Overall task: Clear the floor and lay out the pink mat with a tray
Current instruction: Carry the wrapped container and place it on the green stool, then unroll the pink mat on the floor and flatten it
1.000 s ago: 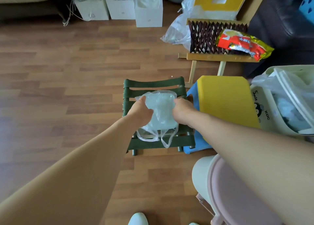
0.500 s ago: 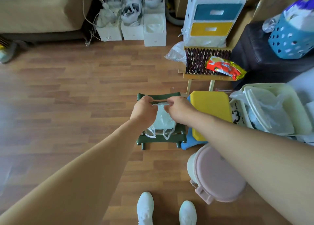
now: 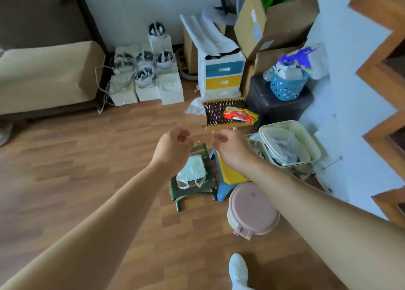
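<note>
Left hand [image 3: 173, 149], right hand [image 3: 232, 149]: both raised at frame centre, fingers loosely curled, holding nothing, small gap between them. Clear plastic bag [image 3: 192, 171] lies just below hands on green stool [image 3: 208, 185], handles drooping over front edge. Yellow-topped blue stool [image 3: 230, 175] touching green stool's right side. Pink-lidded bucket [image 3: 254, 208] lower right on wood floor [image 3: 87, 169]. Cream bin [image 3: 306, 140] at right. Snack packet [image 3: 240, 115] above hands. White shoe [image 3: 238, 270] at bottom edge.
</note>
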Tool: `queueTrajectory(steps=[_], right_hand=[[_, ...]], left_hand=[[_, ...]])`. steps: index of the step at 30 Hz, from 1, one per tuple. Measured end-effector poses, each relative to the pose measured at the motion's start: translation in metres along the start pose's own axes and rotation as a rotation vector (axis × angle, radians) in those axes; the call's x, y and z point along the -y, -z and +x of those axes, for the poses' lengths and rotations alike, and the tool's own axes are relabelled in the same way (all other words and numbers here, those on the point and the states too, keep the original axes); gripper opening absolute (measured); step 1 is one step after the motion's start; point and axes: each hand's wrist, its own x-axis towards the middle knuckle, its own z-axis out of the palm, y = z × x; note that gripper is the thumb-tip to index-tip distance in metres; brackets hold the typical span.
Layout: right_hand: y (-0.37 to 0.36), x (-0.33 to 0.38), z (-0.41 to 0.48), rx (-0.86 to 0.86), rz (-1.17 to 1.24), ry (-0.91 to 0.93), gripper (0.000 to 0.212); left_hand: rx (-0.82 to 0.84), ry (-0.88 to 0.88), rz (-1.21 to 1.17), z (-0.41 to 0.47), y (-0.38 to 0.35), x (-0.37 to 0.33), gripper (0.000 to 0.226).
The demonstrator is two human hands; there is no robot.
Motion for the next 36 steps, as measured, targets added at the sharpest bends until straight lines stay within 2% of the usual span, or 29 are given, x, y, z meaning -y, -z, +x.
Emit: queueTrajectory(steps=[5,9,14,20,27,31,36], right_hand=[[0.036,0.036,-0.101,-0.335,0.093,0.062,0.021],[0.059,0.052,-0.179,-0.517,0.173,0.076,0.024],[0.083,0.051,-0.281,-0.709,0.254,0.003,0.024],[0.111,0.017,-0.409,-0.977,0.217,-0.106,0.022],[0.142,-0.045,-0.585,-1.29,0.201,-0.367,0.023],[0.149,-0.082,-0.705,-1.505,0.322,-0.489,0.017],[0.146,-0.11,-0.85,-1.734,0.272,-0.626,0.02]], left_hand=[[0.056,-0.259,-0.038,-0.079,0.038,-0.055,0.021],[0.146,-0.416,-0.091,-0.135,0.052,-0.084,0.017],[0.313,-0.594,-0.114,-0.205,0.046,-0.114,0.012],[0.581,-0.847,-0.103,-0.305,-0.006,-0.153,0.013],[0.895,-1.115,-0.106,-0.469,-0.094,-0.199,0.013],[1.084,-1.192,-0.127,-0.586,-0.141,-0.209,0.013],[1.354,-1.214,-0.207,-0.731,-0.183,-0.213,0.016]])
